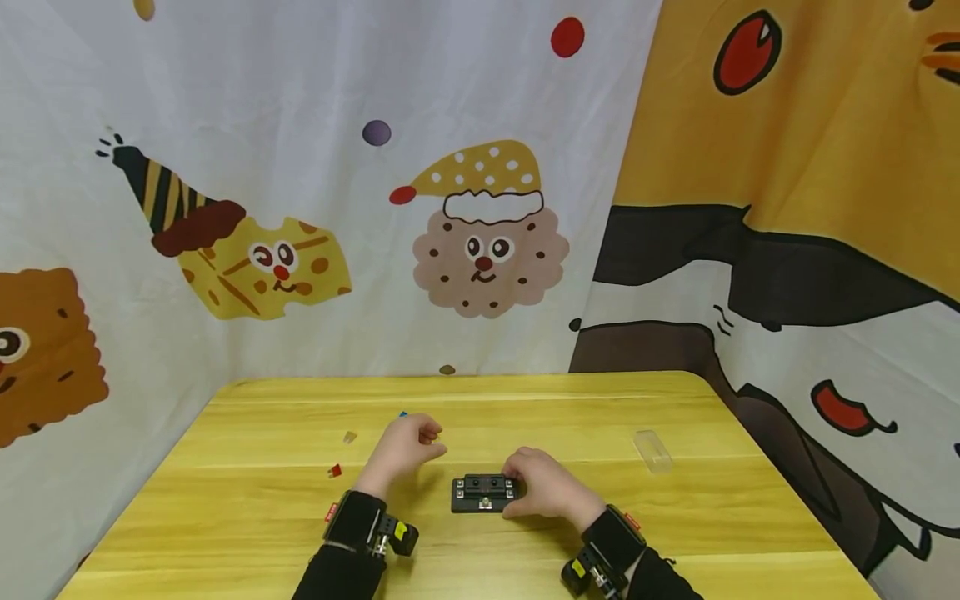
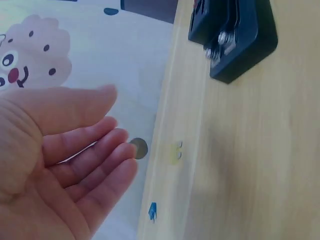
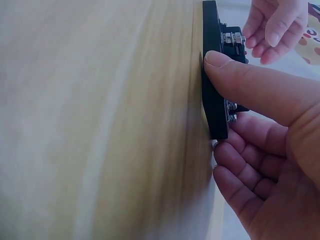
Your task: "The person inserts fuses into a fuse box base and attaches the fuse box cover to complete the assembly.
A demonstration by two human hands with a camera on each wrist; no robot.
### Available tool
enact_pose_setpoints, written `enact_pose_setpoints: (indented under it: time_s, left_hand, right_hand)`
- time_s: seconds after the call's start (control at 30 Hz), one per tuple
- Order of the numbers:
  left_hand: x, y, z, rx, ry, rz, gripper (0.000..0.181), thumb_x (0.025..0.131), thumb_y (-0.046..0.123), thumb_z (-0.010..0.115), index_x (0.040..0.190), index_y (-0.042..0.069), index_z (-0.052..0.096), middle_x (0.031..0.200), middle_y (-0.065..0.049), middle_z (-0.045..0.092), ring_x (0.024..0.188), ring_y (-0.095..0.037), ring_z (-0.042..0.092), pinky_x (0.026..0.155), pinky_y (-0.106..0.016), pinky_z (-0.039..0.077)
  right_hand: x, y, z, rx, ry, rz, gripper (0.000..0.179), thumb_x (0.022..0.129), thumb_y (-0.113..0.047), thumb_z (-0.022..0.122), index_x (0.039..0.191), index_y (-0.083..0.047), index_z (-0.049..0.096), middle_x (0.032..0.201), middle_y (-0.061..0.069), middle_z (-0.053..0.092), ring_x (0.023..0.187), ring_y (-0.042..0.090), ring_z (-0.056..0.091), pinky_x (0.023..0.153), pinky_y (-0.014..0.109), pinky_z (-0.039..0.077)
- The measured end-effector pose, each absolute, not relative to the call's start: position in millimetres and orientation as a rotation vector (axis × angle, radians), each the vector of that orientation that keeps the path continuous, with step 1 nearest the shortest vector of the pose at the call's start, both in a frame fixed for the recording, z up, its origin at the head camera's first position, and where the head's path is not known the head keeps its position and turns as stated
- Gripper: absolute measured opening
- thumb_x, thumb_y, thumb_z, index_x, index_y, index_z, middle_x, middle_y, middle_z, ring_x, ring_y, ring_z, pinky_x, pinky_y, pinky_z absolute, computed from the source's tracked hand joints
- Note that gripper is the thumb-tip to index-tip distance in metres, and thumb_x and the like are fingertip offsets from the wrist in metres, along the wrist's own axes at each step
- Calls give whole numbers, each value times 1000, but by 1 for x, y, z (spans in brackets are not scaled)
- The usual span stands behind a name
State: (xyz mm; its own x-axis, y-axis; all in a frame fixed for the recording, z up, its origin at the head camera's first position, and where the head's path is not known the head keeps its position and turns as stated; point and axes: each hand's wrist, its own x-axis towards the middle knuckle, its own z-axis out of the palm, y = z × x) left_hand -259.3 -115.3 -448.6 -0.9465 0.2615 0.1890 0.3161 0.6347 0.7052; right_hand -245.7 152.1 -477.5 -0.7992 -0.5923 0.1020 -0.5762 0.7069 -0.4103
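A black fuse block [image 1: 474, 503] with metal screw terminals sits on the wooden table in the head view. My right hand [image 1: 553, 490] grips its right end. In the right wrist view the thumb [image 3: 240, 75] presses the side of the base [image 3: 214, 107], and the fingers curl round the far side. My left hand [image 1: 399, 452] hovers to the left of the block, holding nothing, its fingers relaxed and slightly bent. Just beyond it a small blue blade fuse [image 2: 153, 212] shows, mostly hidden by the hand in the head view.
Left of my left hand lie a pale yellow blade fuse [image 1: 350, 437] and a red one [image 1: 334, 471]. A clear plastic cover [image 1: 652, 451] rests on the right side of the table [image 1: 720, 500]. Behind the table's far edge hangs a printed curtain [image 1: 300, 150].
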Motion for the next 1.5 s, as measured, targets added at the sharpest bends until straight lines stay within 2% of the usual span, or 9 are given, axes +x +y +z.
enact_pose_setpoints:
  time_s: [0.33, 0.7, 1.0, 1.3, 1.5]
  left_hand:
    - [-278, -113, -454, -360, -2732, -1041, 17, 83, 3, 76, 99, -2, 71, 90, -11, 68, 83, -27, 63, 77, -42, 51]
    - [-294, -108, -466, -299, -2768, -968, 7, 82, 2, 76, 87, 2, 72, 76, -3, 63, 70, -19, 57, 69, -38, 49]
    - [-301, -108, -473, -268, -2829, -932, 9, 80, 3, 78, 83, 4, 70, 75, -3, 63, 68, -19, 57, 68, -39, 49]
    - [-304, -107, -472, -225, -2878, -898, 13, 78, 6, 81, 80, 6, 68, 76, -3, 63, 70, -21, 57, 73, -42, 50]
    - [-307, -108, -474, -268, -2882, -850, 16, 76, 6, 82, 75, 7, 66, 74, -1, 61, 68, -19, 54, 71, -40, 49]
  right_hand:
    - [-247, 153, -479, -968, 2851, -702, 46, 69, -30, 92, 102, -10, 67, 95, -6, 56, 85, 10, 51, 81, 33, 47]
    - [-244, 152, -478, -961, 2841, -727, 47, 69, -30, 91, 103, -9, 67, 97, -5, 57, 86, 11, 51, 82, 35, 47]
    - [-246, 154, -480, -969, 2842, -737, 47, 69, -30, 91, 103, -9, 67, 97, -5, 57, 85, 11, 51, 81, 34, 47]
    - [-246, 153, -478, -968, 2845, -747, 46, 68, -28, 92, 102, -9, 67, 96, -4, 58, 86, 11, 52, 82, 35, 48]
    - [-247, 154, -478, -967, 2845, -741, 45, 68, -28, 92, 102, -10, 67, 96, -5, 57, 87, 11, 52, 83, 35, 47]
